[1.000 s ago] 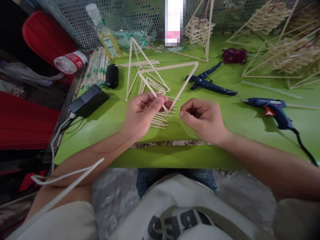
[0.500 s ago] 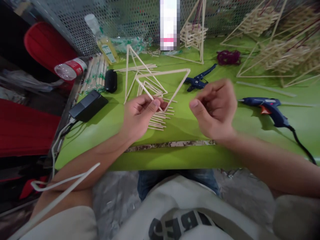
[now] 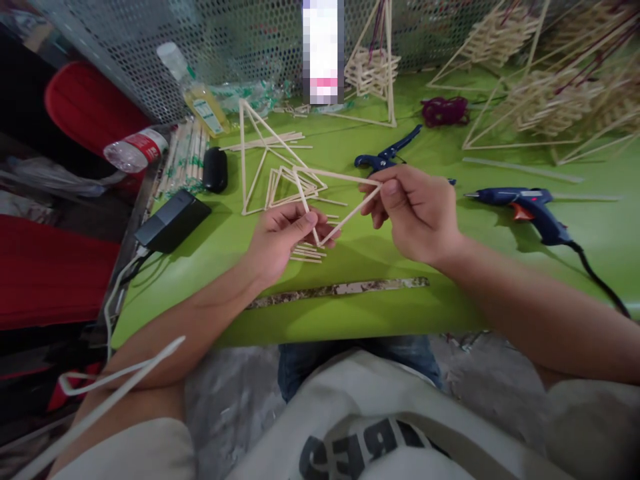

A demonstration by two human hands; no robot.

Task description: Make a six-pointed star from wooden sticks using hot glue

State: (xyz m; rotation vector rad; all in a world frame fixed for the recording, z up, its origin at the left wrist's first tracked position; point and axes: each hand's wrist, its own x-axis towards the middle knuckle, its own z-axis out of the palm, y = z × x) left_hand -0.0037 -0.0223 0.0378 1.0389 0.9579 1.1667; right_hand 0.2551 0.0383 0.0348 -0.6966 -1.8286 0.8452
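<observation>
A triangle of thin wooden sticks [image 3: 345, 177] is held up between both hands over the green table. My left hand [image 3: 283, 237] pinches its left side near the lower corner, thumb on top. At the right corner, my right hand [image 3: 417, 210] grips the triangle between thumb and fingers. Loose cut sticks [image 3: 307, 253] lie under my left hand, partly hidden by it. Behind the held triangle, several smaller stick triangles [image 3: 280, 190] lie nested beside a larger stick frame [image 3: 243, 160] standing on the table.
A blue glue gun [image 3: 520, 197] lies on the right, its cord trailing off the edge. Blue cutters [image 3: 383, 160] sit behind my right hand. At the back are purple string [image 3: 445, 111], finished stick structures [image 3: 555, 100] and a bottle [image 3: 205, 107]. A patterned strip [image 3: 345, 289] lies in front.
My right hand has moved left and closed on the triangle's right corner. The triangle has tilted and dropped slightly, still in my left hand. The camera view has shifted a little.
</observation>
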